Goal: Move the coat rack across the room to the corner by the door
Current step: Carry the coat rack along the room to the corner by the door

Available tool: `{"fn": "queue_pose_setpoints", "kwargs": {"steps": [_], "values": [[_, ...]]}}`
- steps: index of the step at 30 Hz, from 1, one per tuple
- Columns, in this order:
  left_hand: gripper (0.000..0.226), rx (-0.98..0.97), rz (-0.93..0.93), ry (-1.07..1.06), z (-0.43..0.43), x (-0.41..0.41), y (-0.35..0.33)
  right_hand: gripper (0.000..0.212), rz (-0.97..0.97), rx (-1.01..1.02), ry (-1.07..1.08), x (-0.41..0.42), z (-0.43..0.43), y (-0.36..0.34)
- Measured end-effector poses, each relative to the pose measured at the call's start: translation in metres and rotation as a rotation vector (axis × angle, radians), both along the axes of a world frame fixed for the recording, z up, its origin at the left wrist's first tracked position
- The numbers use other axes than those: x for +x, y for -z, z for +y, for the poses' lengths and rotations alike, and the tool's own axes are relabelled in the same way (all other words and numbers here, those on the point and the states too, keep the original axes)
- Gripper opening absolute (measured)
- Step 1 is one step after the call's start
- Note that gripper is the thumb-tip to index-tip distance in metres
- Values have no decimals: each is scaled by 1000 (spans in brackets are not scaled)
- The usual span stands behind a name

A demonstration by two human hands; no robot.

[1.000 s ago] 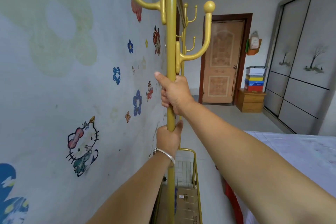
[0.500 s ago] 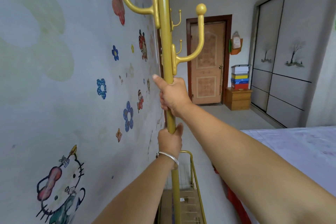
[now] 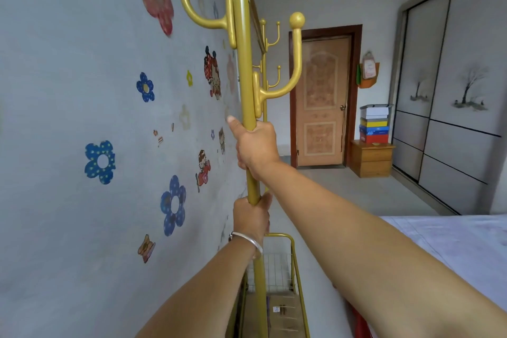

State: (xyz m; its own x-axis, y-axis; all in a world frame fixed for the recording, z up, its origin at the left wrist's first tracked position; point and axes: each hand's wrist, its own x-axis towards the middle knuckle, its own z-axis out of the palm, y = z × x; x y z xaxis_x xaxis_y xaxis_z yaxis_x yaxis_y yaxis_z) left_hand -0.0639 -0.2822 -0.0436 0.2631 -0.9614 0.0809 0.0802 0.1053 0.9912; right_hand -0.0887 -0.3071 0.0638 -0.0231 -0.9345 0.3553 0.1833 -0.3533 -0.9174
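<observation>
The gold metal coat rack (image 3: 242, 68) stands upright right in front of me, close along the stickered wall, with curved ball-tipped hooks to both sides. My right hand (image 3: 256, 147) is wrapped around its near pole just under the lower hook. My left hand (image 3: 251, 217), with a silver bangle on the wrist, grips the same pole a little lower. A wire shelf (image 3: 277, 271) with a gold rail sits at the rack's bottom. The brown wooden door (image 3: 322, 101) is shut at the far end of the room.
The wall with flower and cartoon stickers (image 3: 172, 204) runs close along my left. A bed with a pale sheet (image 3: 450, 244) fills the right. A wooden nightstand (image 3: 373, 158) with stacked coloured boxes stands beside the door. Sliding wardrobe doors (image 3: 450, 107) line the right wall. Bare floor leads toward the door.
The wall stickers have slid back past me and the door looks nearer, so the rack and I have moved forward along the wall. Both hands keep the same hold.
</observation>
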Motion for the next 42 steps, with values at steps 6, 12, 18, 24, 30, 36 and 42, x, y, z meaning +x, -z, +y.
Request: {"fn": "queue_pose_setpoints", "kwargs": {"steps": [6,12,18,24,30,36,42], "values": [[34,-23,-24,-18,-69,-15,2,47,-2,-7,-10,-14,-65,-1],[37,-54,-57,-21,-153,-29,11,45,13,0,-9,-33,-139,0],[46,-62,-45,-29,-230,-45,22,46,-11,44,6,-47,-203,5],[50,-58,-59,-15,-301,-68,21,44,6,31,16,-71,-266,1],[51,-83,-77,-23,-371,-106,14,41,14,19,1,-109,-334,-5],[48,-70,-75,-36,-445,-153,17,42,17,17,-14,-157,-415,0],[46,-84,-91,-11,-513,-183,18,40,11,33,-29,-189,-485,4]]}}
